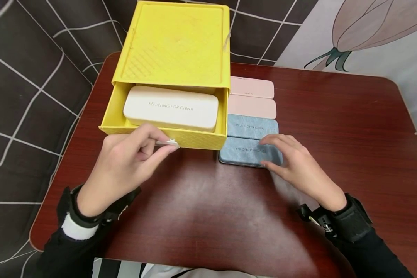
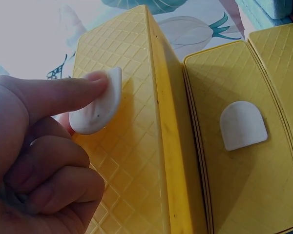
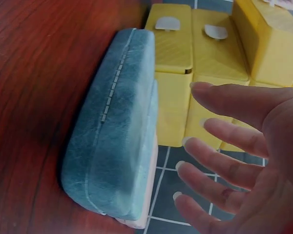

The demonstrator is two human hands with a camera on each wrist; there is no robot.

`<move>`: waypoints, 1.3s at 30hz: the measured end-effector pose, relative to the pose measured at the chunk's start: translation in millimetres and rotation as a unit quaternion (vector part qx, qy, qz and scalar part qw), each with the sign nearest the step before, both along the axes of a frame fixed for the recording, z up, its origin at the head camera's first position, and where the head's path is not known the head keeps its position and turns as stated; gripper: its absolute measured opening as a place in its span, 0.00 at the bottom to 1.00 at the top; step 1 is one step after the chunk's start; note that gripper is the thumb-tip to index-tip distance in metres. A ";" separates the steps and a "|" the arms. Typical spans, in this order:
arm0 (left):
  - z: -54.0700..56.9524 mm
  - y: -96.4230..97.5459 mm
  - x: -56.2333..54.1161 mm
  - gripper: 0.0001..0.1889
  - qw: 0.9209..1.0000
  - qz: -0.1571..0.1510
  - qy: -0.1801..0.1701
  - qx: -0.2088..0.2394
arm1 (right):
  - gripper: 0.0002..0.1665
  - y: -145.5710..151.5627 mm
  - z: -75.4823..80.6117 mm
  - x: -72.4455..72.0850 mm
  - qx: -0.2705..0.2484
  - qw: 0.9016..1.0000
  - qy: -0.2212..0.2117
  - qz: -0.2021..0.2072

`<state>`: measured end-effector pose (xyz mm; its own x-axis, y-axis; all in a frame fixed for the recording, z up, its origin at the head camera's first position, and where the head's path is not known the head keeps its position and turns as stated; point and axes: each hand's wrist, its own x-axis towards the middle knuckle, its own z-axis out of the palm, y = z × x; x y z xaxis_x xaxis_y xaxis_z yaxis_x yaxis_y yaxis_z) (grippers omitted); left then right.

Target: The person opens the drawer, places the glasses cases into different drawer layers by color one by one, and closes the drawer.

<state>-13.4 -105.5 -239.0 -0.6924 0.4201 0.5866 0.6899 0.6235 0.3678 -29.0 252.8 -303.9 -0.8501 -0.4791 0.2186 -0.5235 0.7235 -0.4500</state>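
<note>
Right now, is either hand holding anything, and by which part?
The left hand pinches the white pull tab on the front of the yellow drawer. The right hand holds nothing; its straight fingers hover at the nearest blue case.

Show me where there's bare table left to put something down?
The table is bare right of the four stacked cases, out to its right edge, and along the near edge between the left hand and right hand. It is crowded at the back left, where the yellow drawer box stands against the cases.
</note>
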 end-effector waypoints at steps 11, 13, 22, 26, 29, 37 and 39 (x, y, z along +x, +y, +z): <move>-0.9 0.7 -6.2 0.23 1.000 0.007 0.001 0.005 | 0.30 0.1 -11.5 -0.9 0.048 0.998 -0.047 -0.009; -0.5 0.8 -8.1 0.23 1.000 0.008 0.001 0.002 | 0.31 0.1 -12.8 -0.8 0.056 0.997 -0.053 -0.013; 0.9 2.5 -16.5 0.16 1.000 0.015 0.003 -0.004 | 0.33 0.5 -18.3 -2.4 0.077 0.996 -0.036 -0.008; 1.0 3.0 -20.6 0.14 1.000 0.023 0.000 -0.008 | 0.32 0.8 -19.1 -3.9 0.073 0.997 -0.026 -0.007; 1.1 3.4 -23.2 0.13 1.000 0.025 -0.004 -0.011 | 0.32 1.1 -19.7 -4.9 0.071 0.997 -0.025 -0.008; 0.6 4.9 -28.6 0.12 1.000 0.027 -0.001 -0.004 | 0.32 1.9 -21.1 -6.3 0.072 0.997 -0.022 -0.010; 0.4 5.3 -30.0 0.12 1.000 0.025 0.000 0.000 | 0.32 1.7 -21.2 -6.6 0.073 0.997 -0.023 -0.012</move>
